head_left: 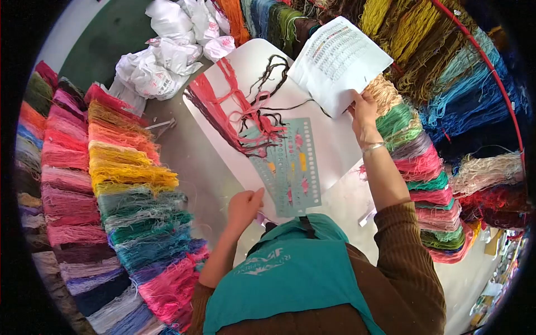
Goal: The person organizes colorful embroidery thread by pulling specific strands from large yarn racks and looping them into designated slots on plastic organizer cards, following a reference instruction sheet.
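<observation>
My right hand [364,109] pinches the lower right corner of some printed sheets of paper [341,61]. My left hand [244,209] is closed with curled fingers, left of a grey-green thread card [304,192]; anything inside the fist is hidden. Holes run along the card's edges, and short pink and yellow threads are on it. Pink embroidery threads [209,95] lie across a white board [251,61], their ends reaching the card's upper part. Dark threads [268,84] lie beside them, one strand trailing toward the paper.
Hanks of coloured thread hang in rows on my left [131,167] and right [424,167]. White plastic bags [162,61] are heaped at the upper left. A red tube [491,70] curves over the hanks at the right.
</observation>
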{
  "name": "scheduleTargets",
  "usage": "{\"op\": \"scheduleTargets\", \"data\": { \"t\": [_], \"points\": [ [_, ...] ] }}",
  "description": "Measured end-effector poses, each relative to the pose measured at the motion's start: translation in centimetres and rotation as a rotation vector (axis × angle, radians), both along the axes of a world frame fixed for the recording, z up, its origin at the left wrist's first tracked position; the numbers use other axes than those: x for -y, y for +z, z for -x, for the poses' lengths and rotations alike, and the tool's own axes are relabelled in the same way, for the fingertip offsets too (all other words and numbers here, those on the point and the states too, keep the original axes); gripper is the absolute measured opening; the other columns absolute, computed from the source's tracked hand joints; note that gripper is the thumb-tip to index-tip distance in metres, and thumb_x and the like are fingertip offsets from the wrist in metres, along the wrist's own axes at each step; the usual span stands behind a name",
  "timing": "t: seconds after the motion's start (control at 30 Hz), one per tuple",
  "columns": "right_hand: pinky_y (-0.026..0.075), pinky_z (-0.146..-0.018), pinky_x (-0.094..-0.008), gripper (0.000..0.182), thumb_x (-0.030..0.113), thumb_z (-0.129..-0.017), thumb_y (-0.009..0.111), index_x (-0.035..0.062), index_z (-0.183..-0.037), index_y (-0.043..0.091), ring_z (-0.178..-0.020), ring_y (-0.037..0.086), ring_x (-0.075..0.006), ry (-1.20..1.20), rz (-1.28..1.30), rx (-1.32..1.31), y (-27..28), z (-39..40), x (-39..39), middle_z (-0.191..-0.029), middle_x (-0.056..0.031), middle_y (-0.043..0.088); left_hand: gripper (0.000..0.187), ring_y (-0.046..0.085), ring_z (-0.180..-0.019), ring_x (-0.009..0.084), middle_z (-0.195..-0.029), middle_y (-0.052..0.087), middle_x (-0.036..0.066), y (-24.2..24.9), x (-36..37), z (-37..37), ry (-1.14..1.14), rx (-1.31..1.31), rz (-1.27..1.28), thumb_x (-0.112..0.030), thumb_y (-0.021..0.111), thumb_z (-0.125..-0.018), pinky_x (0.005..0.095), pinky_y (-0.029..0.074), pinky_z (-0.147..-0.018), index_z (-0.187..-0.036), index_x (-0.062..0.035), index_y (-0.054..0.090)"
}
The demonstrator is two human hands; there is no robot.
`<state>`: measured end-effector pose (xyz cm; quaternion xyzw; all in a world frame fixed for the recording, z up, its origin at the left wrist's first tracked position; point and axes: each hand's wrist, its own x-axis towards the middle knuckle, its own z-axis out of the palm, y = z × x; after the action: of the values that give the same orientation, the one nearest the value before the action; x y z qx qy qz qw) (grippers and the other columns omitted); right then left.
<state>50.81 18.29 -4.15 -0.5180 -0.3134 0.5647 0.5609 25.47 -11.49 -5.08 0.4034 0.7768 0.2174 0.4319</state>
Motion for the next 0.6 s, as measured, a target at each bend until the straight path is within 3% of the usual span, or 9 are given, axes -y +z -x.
{"op": "scheduleTargets", "data": {
  "t": [0.1,0.2,0.4,0.6],
  "points": [
    [0.044,-0.056,-0.0237,0.004,0.011,-0.088,0.059,0.0079,-0.087,0.062,-0.062,0.056,-0.0091,-0.010,0.027,-0.017,-0.2,-0.3,-0.2,-0.077,0.0011,0.063,0.047,0.057,-0.045,0.0161,-0.057,0.061,0.010,-0.3,1.4,0.6,0.096,0.031,-0.078,-0.038,0.054,-0.091,0.0304,0.044,-0.047,-0.069,0.0027,0.064],
    [0.045,-0.057,-0.0243,0.005,0.011,-0.089,0.059,0.0083,-0.086,0.062,-0.062,0.056,-0.0090,-0.003,0.030,-0.002,-0.7,-0.6,-0.6,-0.076,0.0013,0.062,0.045,0.047,-0.038,0.0110,-0.047,0.049,0.003,0.1,2.6,0.3,0.196,0.110,-0.111,-0.036,0.054,-0.093,0.0279,0.036,-0.042,-0.068,0.0001,0.063],
    [0.048,-0.063,-0.0244,0.005,0.010,-0.089,0.059,0.0081,-0.085,0.062,-0.066,0.057,-0.0091,0.000,0.033,-0.026,-0.3,-0.5,0.0,-0.076,0.0016,0.062,0.041,0.051,-0.042,0.0099,-0.049,0.052,0.004,0.0,4.6,0.0,0.267,0.127,-0.048,-0.032,0.056,-0.092,0.0262,0.038,-0.042,-0.070,0.0017,0.063],
    [0.049,-0.065,-0.0257,0.005,0.009,-0.089,0.060,0.0076,-0.084,0.061,-0.069,0.058,-0.0101,0.028,0.000,-0.054,-0.7,-0.9,0.4,-0.079,0.0003,0.062,0.041,0.046,-0.040,0.0097,-0.047,0.050,0.003,-1.4,5.7,0.1,0.323,0.138,-0.064,-0.032,0.054,-0.093,0.0270,0.033,-0.042,-0.069,-0.0003,0.063]
  ]
}}
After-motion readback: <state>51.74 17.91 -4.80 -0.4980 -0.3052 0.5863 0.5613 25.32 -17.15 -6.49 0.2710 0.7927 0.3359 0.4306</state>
